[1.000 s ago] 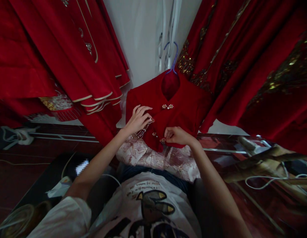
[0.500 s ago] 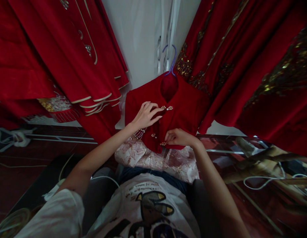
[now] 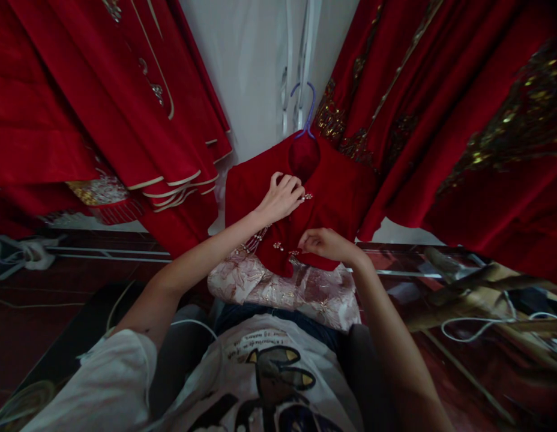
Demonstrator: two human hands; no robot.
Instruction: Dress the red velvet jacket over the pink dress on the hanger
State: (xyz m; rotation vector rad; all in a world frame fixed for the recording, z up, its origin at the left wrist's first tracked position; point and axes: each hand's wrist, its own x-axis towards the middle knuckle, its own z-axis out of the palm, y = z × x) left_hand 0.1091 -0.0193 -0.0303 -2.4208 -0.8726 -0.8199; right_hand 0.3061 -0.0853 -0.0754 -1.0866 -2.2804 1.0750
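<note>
A red jacket (image 3: 337, 174) hangs on a purple hanger (image 3: 309, 114) in front of me, its lower part over the pink patterned cloth on my lap. My left hand (image 3: 283, 195) is closed at the jacket's front just below the neckline, fingers curled beside the upper beaded clasp (image 3: 308, 197). What lies under those fingertips is hidden. Lower down, my right hand (image 3: 322, 242) is closed on the jacket's front edge, lifting it slightly. Two more beaded ornaments, one on the left panel (image 3: 278, 246) and one by my right fingertips (image 3: 294, 253), show near the hem.
Red garments with silver ornaments (image 3: 156, 93) hang at the left, and others with gold sequins (image 3: 508, 126) at the right. White cabinet doors (image 3: 246, 66) stand behind. Pink floral cloth (image 3: 242, 279) covers my lap. Wooden pieces (image 3: 481, 288) and a white cord (image 3: 467, 336) lie at the right.
My left hand has moved right and slightly up, its fingers curling in at the upper clasp. My right hand stays at the front edge, which is now lifted a little more.
</note>
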